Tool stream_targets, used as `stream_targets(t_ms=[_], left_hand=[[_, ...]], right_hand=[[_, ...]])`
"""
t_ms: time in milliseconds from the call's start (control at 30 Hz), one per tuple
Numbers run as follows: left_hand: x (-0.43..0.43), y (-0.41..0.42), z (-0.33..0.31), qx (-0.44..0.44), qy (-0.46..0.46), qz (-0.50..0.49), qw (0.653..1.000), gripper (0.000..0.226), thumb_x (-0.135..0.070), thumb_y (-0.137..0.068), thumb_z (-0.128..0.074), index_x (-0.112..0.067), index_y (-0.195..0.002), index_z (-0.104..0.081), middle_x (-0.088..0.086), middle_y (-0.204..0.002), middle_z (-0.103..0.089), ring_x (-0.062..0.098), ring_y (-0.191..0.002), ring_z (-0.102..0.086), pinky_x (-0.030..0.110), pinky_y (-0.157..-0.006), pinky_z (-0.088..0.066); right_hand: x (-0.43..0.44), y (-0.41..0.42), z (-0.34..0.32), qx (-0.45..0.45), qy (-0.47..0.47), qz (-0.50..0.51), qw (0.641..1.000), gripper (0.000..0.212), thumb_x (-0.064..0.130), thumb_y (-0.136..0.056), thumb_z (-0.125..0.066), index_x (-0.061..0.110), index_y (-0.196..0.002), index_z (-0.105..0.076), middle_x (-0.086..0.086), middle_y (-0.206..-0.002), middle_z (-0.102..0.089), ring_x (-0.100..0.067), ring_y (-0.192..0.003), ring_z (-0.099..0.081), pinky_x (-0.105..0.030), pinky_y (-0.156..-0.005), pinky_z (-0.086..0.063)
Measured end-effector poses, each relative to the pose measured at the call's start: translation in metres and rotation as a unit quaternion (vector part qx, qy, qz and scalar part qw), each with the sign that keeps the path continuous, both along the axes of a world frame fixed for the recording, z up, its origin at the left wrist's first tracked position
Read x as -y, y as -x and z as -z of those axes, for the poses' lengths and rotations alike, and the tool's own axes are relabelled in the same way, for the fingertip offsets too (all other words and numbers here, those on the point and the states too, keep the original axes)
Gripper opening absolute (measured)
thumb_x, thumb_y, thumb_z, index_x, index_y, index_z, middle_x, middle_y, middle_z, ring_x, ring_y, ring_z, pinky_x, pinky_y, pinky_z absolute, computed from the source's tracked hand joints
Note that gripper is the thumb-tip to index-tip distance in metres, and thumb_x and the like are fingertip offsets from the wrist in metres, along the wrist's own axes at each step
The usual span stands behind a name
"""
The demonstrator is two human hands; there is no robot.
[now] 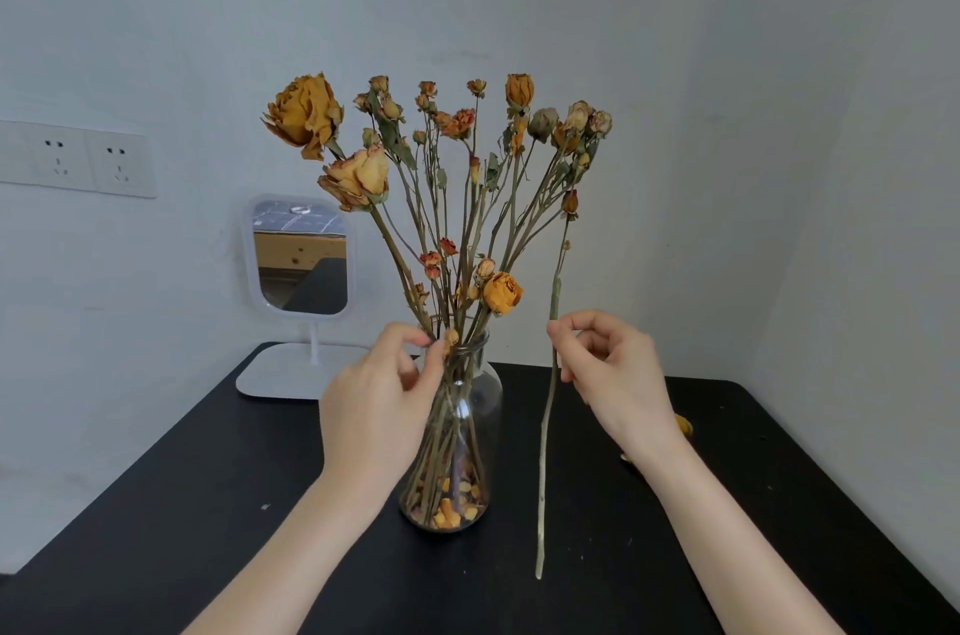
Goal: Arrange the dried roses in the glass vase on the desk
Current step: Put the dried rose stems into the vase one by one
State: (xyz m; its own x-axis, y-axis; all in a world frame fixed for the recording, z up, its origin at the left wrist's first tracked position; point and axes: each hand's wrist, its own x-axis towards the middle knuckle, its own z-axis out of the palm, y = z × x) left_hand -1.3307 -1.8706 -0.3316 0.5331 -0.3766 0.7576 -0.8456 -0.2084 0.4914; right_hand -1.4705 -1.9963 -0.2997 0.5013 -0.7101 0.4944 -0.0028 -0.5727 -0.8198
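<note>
A clear glass vase (pixel 480 406) stands in the middle of the black desk (pixel 208 504), with fallen petals in its bottom. Several dried orange roses (pixel 358 177) fan out of its neck. My left hand (pixel 376 406) pinches stems at the vase's rim. To the right of the vase, my right hand (pixel 608 369) pinches a single long rose stem (pixel 545 452) and holds it upright in the air. That stem carries a small orange bud (pixel 570 203) at its top, and its lower end hangs just above the desk.
A white standing mirror (pixel 298 260) is at the back left of the desk, behind the vase. Loose dried petals (pixel 683 424) lie on the desk behind my right wrist. Two wall sockets (pixel 85 159) are on the left wall.
</note>
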Motion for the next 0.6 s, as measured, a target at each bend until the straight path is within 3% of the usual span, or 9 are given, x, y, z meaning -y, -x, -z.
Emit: stream_targets(t_ms=[100, 233, 300, 433, 533, 600], left_hand=[[0.000, -0.003, 0.021, -0.043, 0.016, 0.036, 0.998, 0.022, -0.036, -0.079, -0.062, -0.026, -0.090, -0.045, -0.011, -0.063, -0.047, 0.006, -0.055, -0.050, 0.010, -0.049, -0.033], [0.012, -0.012, 0.032, -0.108, 0.002, 0.088, 0.990, 0.054, -0.039, -0.073, -0.071, -0.023, -0.115, -0.041, -0.011, -0.106, -0.043, 0.003, -0.098, -0.044, 0.009, -0.078, -0.034], [0.022, -0.018, 0.029, -0.143, -0.032, 0.130, 0.981, 0.067, -0.046, -0.071, -0.071, -0.023, -0.125, -0.039, -0.017, -0.114, -0.042, -0.001, -0.109, -0.039, 0.015, -0.088, -0.034], [0.038, -0.026, 0.021, -0.245, -0.072, 0.215, 0.943, 0.057, -0.052, -0.070, -0.069, -0.038, -0.114, -0.035, -0.034, -0.100, -0.046, -0.005, -0.101, -0.044, 0.011, -0.083, -0.035], [0.044, -0.031, 0.022, -0.260, -0.075, 0.217, 0.938, 0.059, -0.055, -0.069, -0.069, -0.041, -0.114, -0.033, -0.035, -0.098, -0.045, -0.008, -0.096, -0.045, 0.018, -0.088, -0.035], [0.045, -0.032, 0.025, -0.267, -0.064, 0.218, 0.936, 0.059, -0.057, -0.067, -0.070, -0.043, -0.113, -0.036, -0.036, -0.097, -0.047, -0.011, -0.091, -0.047, 0.014, -0.084, -0.036]], right_hand=[[-0.002, 0.001, 0.001, -0.012, 0.002, -0.016, 1.000, 0.006, 0.024, -0.089, -0.058, 0.024, -0.084, -0.061, 0.004, -0.052, -0.054, 0.001, -0.046, -0.052, -0.006, -0.048, -0.039], [-0.005, 0.005, 0.004, -0.040, 0.013, -0.041, 0.998, 0.007, 0.023, -0.088, -0.059, 0.022, -0.082, -0.062, 0.004, -0.053, -0.055, 0.000, -0.048, -0.053, -0.006, -0.048, -0.039], [-0.005, 0.008, 0.005, -0.067, 0.025, -0.053, 0.996, 0.008, 0.023, -0.088, -0.059, 0.022, -0.080, -0.062, 0.003, -0.055, -0.056, 0.000, -0.047, -0.053, -0.005, -0.047, -0.039], [-0.003, 0.014, 0.008, -0.118, 0.038, -0.062, 0.990, 0.009, 0.025, -0.087, -0.060, 0.023, -0.078, -0.062, 0.002, -0.057, -0.058, 0.001, -0.044, -0.052, -0.006, -0.045, -0.038], [-0.001, 0.018, 0.009, -0.124, 0.035, -0.053, 0.990, 0.009, 0.025, -0.086, -0.061, 0.023, -0.078, -0.062, 0.000, -0.058, -0.059, 0.001, -0.045, -0.052, -0.007, -0.045, -0.038], [0.000, 0.020, 0.010, -0.118, 0.038, -0.045, 0.991, 0.009, 0.025, -0.087, -0.061, 0.024, -0.078, -0.062, 0.000, -0.058, -0.059, 0.000, -0.046, -0.053, -0.007, -0.046, -0.039]])
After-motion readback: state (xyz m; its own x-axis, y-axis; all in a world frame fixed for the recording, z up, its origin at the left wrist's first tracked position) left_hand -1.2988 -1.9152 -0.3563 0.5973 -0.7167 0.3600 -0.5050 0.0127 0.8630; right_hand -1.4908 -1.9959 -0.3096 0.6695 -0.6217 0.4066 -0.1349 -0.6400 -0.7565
